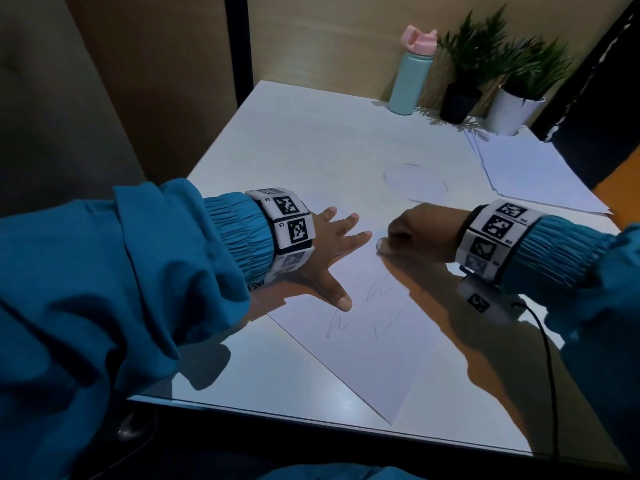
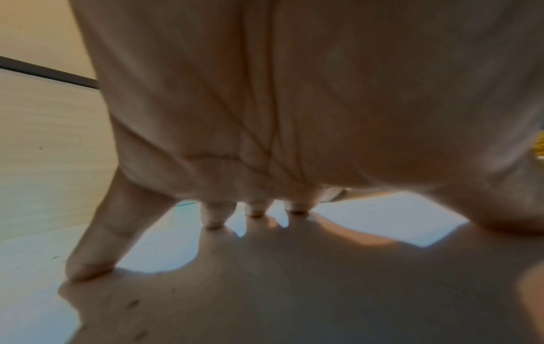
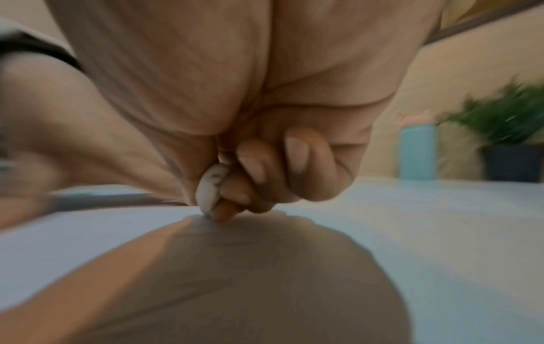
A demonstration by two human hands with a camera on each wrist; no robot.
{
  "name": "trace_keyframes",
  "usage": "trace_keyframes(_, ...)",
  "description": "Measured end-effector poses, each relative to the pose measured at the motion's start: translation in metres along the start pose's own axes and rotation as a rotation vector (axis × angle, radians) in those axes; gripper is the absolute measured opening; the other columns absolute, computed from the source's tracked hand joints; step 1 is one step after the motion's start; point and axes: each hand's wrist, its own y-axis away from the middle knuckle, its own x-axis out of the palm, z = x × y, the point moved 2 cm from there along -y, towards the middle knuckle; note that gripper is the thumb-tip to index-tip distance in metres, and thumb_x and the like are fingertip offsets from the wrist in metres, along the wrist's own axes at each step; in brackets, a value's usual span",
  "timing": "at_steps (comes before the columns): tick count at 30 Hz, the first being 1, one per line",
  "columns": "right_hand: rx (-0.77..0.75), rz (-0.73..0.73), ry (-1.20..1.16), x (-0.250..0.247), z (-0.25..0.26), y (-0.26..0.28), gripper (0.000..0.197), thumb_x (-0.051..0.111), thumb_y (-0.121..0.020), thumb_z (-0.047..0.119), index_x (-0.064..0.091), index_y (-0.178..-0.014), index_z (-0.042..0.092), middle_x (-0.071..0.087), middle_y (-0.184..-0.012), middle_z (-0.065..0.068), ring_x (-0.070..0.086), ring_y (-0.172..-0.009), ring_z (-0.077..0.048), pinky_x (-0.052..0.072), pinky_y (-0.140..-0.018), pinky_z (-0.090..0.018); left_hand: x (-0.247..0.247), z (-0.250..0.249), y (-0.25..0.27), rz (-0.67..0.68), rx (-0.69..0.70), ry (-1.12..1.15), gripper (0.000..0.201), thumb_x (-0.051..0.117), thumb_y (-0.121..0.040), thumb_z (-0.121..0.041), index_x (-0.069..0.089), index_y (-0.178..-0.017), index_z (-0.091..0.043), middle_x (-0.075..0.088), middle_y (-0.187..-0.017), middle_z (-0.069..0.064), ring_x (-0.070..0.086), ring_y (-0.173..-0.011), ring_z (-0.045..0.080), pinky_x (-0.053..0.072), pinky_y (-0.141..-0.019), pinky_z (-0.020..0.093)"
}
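Note:
A white sheet of paper point(image 1: 360, 327) with faint pencil squiggles lies on the white table point(image 1: 311, 147). My left hand point(image 1: 332, 244) lies flat on the sheet's upper left part, fingers spread and straight; its fingertips point(image 2: 213, 224) press the surface. My right hand point(image 1: 412, 230) is curled in a fist at the sheet's upper right edge. It pinches a small white eraser point(image 3: 210, 190) whose tip touches the paper point(image 3: 88, 235). The right wrist view is blurred.
At the back of the table stand a teal bottle with a pink lid point(image 1: 412, 72), a plant in a black pot point(image 1: 460, 98) and a plant in a white pot point(image 1: 512, 109). A stack of white sheets point(image 1: 533, 174) lies at the right. The table's front edge point(image 1: 311, 420) is near me.

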Motion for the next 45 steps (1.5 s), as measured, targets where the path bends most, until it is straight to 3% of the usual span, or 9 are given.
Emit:
trace_keyframes(4, -0.13, 0.034, -0.039, 0.01, 0.029, 0.008, 0.039, 0.041, -0.097, 0.049, 0.053, -0.072, 0.022, 0.052, -0.067, 0.01, 0.052, -0.068, -0.01, 0.038, -0.072, -0.028, 0.0, 0.003, -0.001, 0.022, 0.003, 0.023, 0.125, 0.052, -0.065, -0.089, -0.017, -0.153, -0.034, -0.02, -0.163, 0.0, -0.016, -0.149, 0.032, 0.003, -0.117, 0.054)
trace_keyframes(9, 0.028, -0.011, -0.01, -0.002, 0.0, -0.005, 0.041, 0.04, -0.096, 0.051, 0.053, -0.071, 0.022, 0.055, -0.069, 0.008, 0.058, -0.08, -0.02, 0.044, -0.076, -0.031, 0.002, 0.001, -0.002, 0.001, 0.003, -0.007, 0.125, 0.048, -0.063, -0.091, -0.017, -0.154, -0.034, -0.019, -0.163, 0.001, -0.013, -0.15, 0.034, 0.005, -0.117, 0.054)
trace_keyframes(13, -0.162, 0.052, -0.08, 0.014, 0.043, 0.013, 0.035, 0.043, -0.095, 0.049, 0.058, -0.077, 0.024, 0.064, -0.08, 0.005, 0.057, -0.077, -0.012, 0.048, -0.081, -0.031, -0.001, 0.005, -0.004, 0.045, 0.004, 0.0, 0.128, 0.046, -0.059, -0.094, -0.019, -0.153, -0.035, -0.022, -0.163, 0.0, -0.016, -0.149, 0.033, 0.005, -0.117, 0.057)
trace_keyframes(18, 0.039, 0.01, 0.02, -0.006, 0.003, -0.007, 0.043, 0.04, -0.097, 0.051, 0.059, -0.077, 0.018, 0.059, -0.074, 0.006, 0.058, -0.082, -0.019, 0.043, -0.075, -0.031, 0.0, 0.002, -0.002, 0.026, 0.0, -0.005, 0.128, 0.049, -0.061, -0.092, -0.019, -0.153, -0.035, -0.021, -0.163, 0.001, -0.014, -0.149, 0.034, 0.006, -0.117, 0.056)
trace_keyframes(24, -0.14, 0.088, -0.047, 0.009, 0.049, 0.008, 0.036, 0.043, -0.096, 0.047, 0.055, -0.069, 0.026, 0.058, -0.073, 0.008, 0.052, -0.071, -0.01, 0.041, -0.075, -0.029, -0.001, 0.003, -0.003, 0.054, -0.01, -0.019, 0.14, 0.052, -0.05, -0.096, -0.023, -0.151, -0.035, -0.026, -0.161, -0.001, -0.018, -0.149, 0.033, 0.006, -0.116, 0.059)
trace_keyframes(29, 0.036, -0.001, 0.054, -0.005, 0.013, -0.006, 0.041, 0.041, -0.097, 0.046, 0.064, -0.084, 0.015, 0.061, -0.079, 0.002, 0.058, -0.082, -0.019, 0.043, -0.075, -0.03, 0.0, 0.001, -0.001, 0.009, 0.0, -0.014, 0.138, 0.054, -0.053, -0.094, -0.02, -0.153, -0.034, -0.022, -0.163, 0.001, -0.015, -0.149, 0.033, 0.004, -0.116, 0.057)
trace_keyframes(34, -0.172, 0.088, -0.017, 0.01, 0.056, 0.013, 0.035, 0.042, -0.098, 0.043, 0.061, -0.084, 0.017, 0.067, -0.091, -0.001, 0.057, -0.084, -0.016, 0.044, -0.083, -0.029, 0.001, 0.006, -0.006, 0.05, 0.001, -0.006, 0.146, 0.045, -0.039, -0.101, -0.024, -0.151, -0.037, -0.025, -0.162, -0.001, -0.017, -0.149, 0.034, 0.006, -0.114, 0.063)
trace_keyframes(38, 0.045, 0.021, 0.129, -0.009, 0.013, -0.008, 0.037, 0.037, -0.1, 0.041, 0.062, -0.09, 0.015, 0.06, -0.081, 0.002, 0.06, -0.092, -0.023, 0.042, -0.078, -0.029, 0.004, 0.004, -0.005, -0.007, 0.009, -0.011, 0.143, 0.049, -0.044, -0.1, -0.021, -0.152, -0.036, -0.021, -0.163, 0.0, -0.013, -0.15, 0.034, 0.005, -0.115, 0.06)
trace_keyframes(45, -0.131, 0.045, 0.005, 0.006, 0.044, 0.004, 0.031, 0.043, -0.097, 0.039, 0.061, -0.084, 0.018, 0.065, -0.086, -0.001, 0.059, -0.083, -0.018, 0.044, -0.08, -0.029, 0.0, 0.006, -0.005, 0.044, -0.001, -0.003, 0.142, 0.05, -0.045, -0.099, -0.022, -0.152, -0.037, -0.023, -0.162, -0.001, -0.016, -0.149, 0.034, 0.005, -0.115, 0.062)
